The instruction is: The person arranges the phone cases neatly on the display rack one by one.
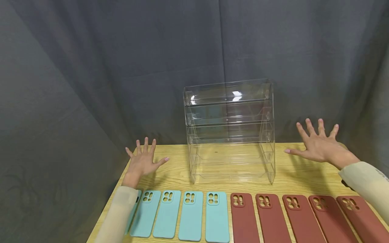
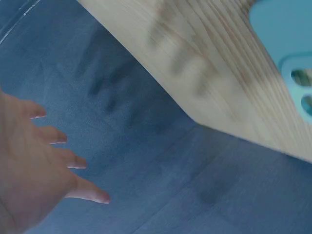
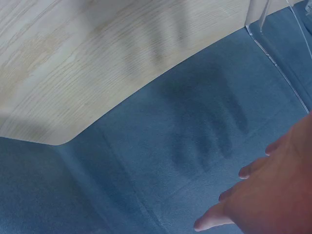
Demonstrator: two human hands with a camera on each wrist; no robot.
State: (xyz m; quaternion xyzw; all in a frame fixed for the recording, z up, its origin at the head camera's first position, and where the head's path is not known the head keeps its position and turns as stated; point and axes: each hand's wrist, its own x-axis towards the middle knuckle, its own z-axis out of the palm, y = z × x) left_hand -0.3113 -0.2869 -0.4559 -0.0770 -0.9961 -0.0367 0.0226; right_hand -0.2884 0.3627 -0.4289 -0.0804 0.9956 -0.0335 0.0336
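In the head view both hands are spread with nothing in them. The left hand point(image 1: 141, 164) hovers over the table's left side, beyond a row of light-blue phone cases point(image 1: 190, 217). On the other side, the right hand point(image 1: 322, 146) is held above the table near the back right, past a row of dark-red phone cases point(image 1: 244, 219). Between the hands stands a clear acrylic tiered rack point(image 1: 229, 177) with several shelves. The leftmost blue case is partly hidden by the left sleeve. Fingers of the left hand point(image 2: 36, 165) and right hand point(image 3: 273, 190) appear straight in the wrist views.
The cases lie side by side along the front of the light wooden table point(image 1: 170, 179), cutouts toward the rack. A dark grey curtain point(image 1: 152, 67) hangs behind and beside the table. One table corner point(image 2: 195, 119) shows in the left wrist view.
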